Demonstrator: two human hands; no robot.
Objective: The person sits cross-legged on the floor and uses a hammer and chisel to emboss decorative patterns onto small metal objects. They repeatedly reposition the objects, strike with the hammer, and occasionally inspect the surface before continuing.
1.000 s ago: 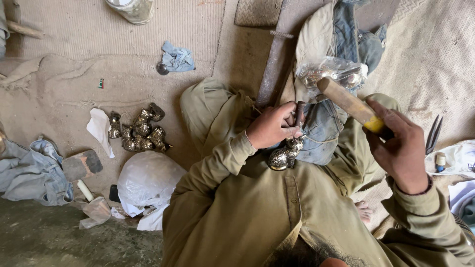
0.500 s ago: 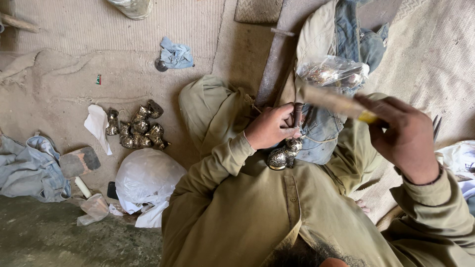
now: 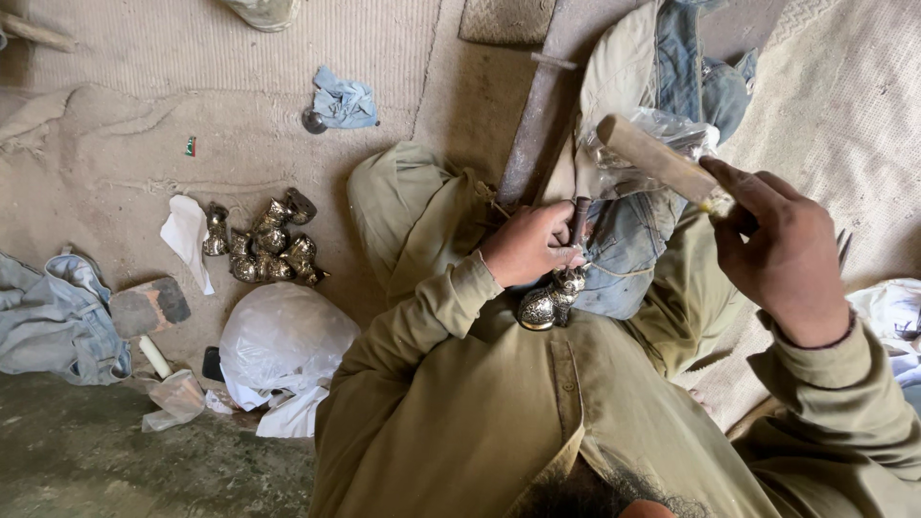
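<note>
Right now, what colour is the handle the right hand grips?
Pale wood-tan handle, in the right hand; head view.

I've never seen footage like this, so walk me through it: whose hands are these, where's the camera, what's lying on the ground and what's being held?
There is one picture, taken by a camera worn on a person's head, looking down at their own lap and arms as they sit on a cloth-covered floor.

The left hand grips a thin metal punch set against a small shiny metal piece on the lap. The right hand holds a wooden hammer handle, raised above.

On the floor at the left lie a pile of similar metal pieces, a white plastic bag, a mallet, a scrap of white paper and blue rags.
</note>
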